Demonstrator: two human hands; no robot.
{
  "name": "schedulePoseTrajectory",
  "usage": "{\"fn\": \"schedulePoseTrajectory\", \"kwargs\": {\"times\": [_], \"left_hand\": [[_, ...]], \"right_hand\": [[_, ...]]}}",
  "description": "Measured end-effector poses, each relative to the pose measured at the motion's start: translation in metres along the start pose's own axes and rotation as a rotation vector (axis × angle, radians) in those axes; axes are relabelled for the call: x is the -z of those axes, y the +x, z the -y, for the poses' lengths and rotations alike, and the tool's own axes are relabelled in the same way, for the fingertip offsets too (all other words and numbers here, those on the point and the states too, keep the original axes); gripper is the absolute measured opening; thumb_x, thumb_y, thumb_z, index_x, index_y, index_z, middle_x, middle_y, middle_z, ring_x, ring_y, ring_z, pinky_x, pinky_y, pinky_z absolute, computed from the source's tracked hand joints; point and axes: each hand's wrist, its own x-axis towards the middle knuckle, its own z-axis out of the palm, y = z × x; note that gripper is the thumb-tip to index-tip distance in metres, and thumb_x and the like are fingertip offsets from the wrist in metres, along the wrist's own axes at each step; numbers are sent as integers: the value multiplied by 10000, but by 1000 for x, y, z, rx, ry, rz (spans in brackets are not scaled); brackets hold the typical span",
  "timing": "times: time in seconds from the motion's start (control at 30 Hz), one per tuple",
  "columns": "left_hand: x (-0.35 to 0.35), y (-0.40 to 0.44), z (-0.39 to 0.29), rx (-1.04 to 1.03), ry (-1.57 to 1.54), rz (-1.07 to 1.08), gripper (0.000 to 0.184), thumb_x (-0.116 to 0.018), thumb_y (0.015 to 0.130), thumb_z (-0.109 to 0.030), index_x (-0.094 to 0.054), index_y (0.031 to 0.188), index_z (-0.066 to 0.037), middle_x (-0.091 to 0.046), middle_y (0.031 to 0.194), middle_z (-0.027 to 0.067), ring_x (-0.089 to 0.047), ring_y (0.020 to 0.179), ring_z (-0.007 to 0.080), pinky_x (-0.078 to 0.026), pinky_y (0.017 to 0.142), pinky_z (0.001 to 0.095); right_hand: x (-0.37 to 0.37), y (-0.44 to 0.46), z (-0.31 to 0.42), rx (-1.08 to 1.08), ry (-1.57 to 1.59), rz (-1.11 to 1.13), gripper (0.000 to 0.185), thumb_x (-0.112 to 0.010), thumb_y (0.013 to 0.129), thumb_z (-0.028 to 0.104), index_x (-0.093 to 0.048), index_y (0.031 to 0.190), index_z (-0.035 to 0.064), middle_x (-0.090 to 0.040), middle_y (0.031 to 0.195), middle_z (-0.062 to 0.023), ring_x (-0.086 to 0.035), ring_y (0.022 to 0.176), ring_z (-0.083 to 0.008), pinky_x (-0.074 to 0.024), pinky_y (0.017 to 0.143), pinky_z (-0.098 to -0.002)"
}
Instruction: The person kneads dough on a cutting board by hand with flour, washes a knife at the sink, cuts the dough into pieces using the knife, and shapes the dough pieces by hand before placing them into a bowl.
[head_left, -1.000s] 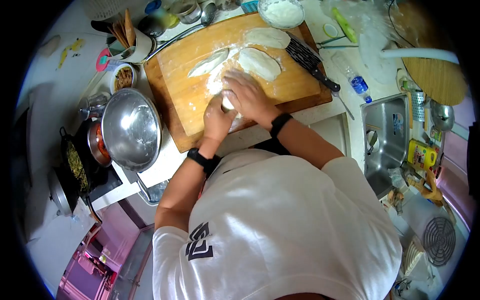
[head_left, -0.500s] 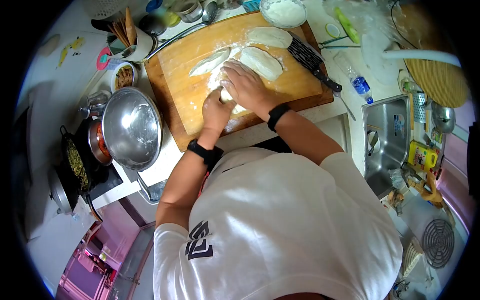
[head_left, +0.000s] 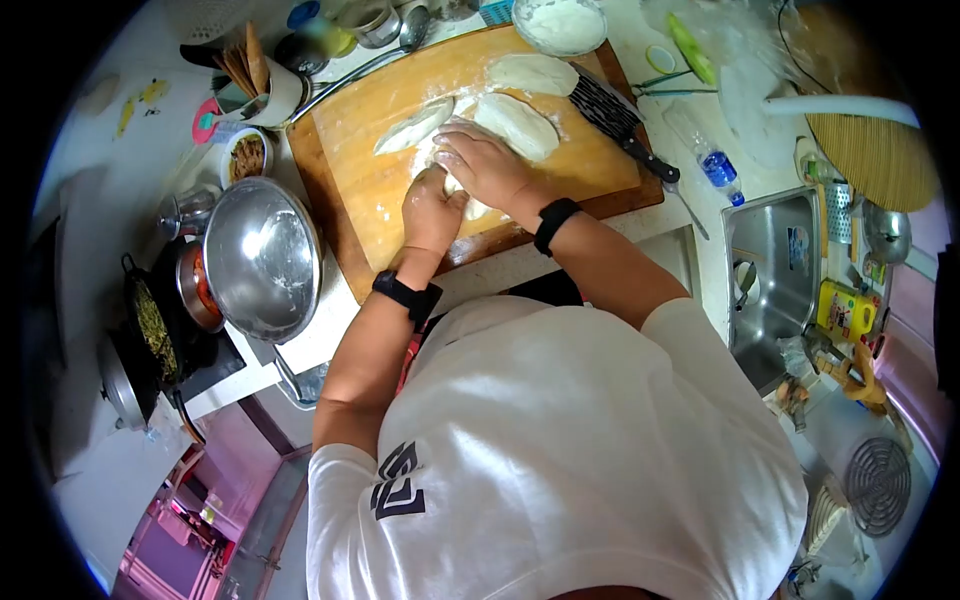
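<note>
Both my hands press around a floury piece of dough near the front middle of a wooden board. My left hand is closed against its left side, the thumb toward the dough. From above and the right, my right hand cups it, fingers curled over the top. The hands hide most of this piece. Beyond them lie three flattened ovals of dough: one on the left, one in the middle and one at the back. Loose flour is scattered around them.
A knife with a patterned dark blade lies at the board's right. A flour bowl stands behind. Left are a big steel bowl, a dish of food and a wok. Right are a water bottle and a sink.
My right hand has shifted slightly left and its fingers curl more over the dough. My left fingers sit closer to it. The whole view has moved a little.
</note>
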Motion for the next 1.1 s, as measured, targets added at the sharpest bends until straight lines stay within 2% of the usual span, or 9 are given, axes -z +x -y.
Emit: {"fn": "schedulePoseTrajectory", "kwargs": {"times": [0.13, 0.23, 0.33, 0.4, 0.5, 0.67, 0.77, 0.93, 1.1], "left_hand": [[8, -14, -5, -389, 98, 22, 349, -794, 779, -118, -678, 1082, 12, -686, 1040, 250, -642, 970, 437, -530, 853, 483], [8, -27, -9, -159, -113, -42, 460, -826, 760, -134, -680, 1164, 33, -689, 1100, 259, -651, 1070, 408, -526, 899, 467], [15, -10, -19, 227, -47, 93, 440, -829, 760, -139, -687, 1141, 30, -686, 1095, 260, -649, 1062, 397, -515, 904, 473], [11, -3, -13, 200, -14, 89, 432, -833, 755, -136, -687, 1131, 20, -684, 1077, 261, -649, 1043, 396, -511, 891, 474], [2, -11, -4, -323, 138, -55, 440, -827, 744, -109, -692, 1148, 0, -665, 1114, 239, -630, 1071, 408, -517, 904, 462], [-1, -33, -4, -262, -128, -58, 457, -833, 750, -125, -682, 1157, 18, -660, 1156, 250, -633, 1077, 407, -523, 902, 443], [0, -11, -2, 107, -69, -13, 478, -816, 748, -102, -665, 1185, 18, -673, 1067, 266, -655, 980, 420, -537, 858, 439], [-3, -11, -7, -289, 148, -72, 455, -773, 733, -48, -661, 1168, 20, -661, 1120, 262, -607, 1003, 449, -519, 900, 447], [-4, -26, 2, -217, -69, -104, 532, -793, 749, -74, -632, 1243, 37, -670, 1145, 269, -635, 1046, 435, -527, 922, 446]], "right_hand": [[21, -11, 40, -500, 201, 203, 392, -587, 996, 247, -588, 1303, 4, -613, 1315, -232, -556, 1257, -421, -435, 1088, -484], [0, -30, 27, -46, -47, -47, 403, -615, 969, 220, -584, 1294, -18, -610, 1295, -246, -553, 1244, -432, -434, 1087, -486], [-8, -5, 4, -47, -48, -37, 412, -631, 953, 206, -586, 1289, -28, -607, 1311, -243, -554, 1247, -424, -435, 1088, -471], [-5, 5, 2, -51, -49, -14, 408, -619, 971, 232, -589, 1291, -19, -610, 1313, -239, -564, 1240, -416, -441, 1081, -461], [10, 0, 19, -477, 395, 99, 402, -581, 1006, 280, -594, 1301, 8, -612, 1318, -241, -561, 1250, -416, -440, 1078, -468], [3, -33, 17, -86, -31, 36, 408, -592, 991, 266, -596, 1289, -13, -608, 1334, -244, -551, 1274, -427, -433, 1090, -489], [-2, -5, 4, -59, 1, -17, 406, -597, 986, 257, -603, 1280, -24, -620, 1311, -236, -567, 1238, -427, -433, 1086, -471], [11, -7, 20, -424, 290, 132, 397, -580, 1004, 249, -592, 1288, -28, -619, 1313, -235, -560, 1244, -427, -432, 1085, -465], [7, -26, 15, -17, -64, -25, 384, -592, 995, 232, -595, 1289, -16, -607, 1320, -253, -551, 1266, -424, -423, 1095, -489]]}}
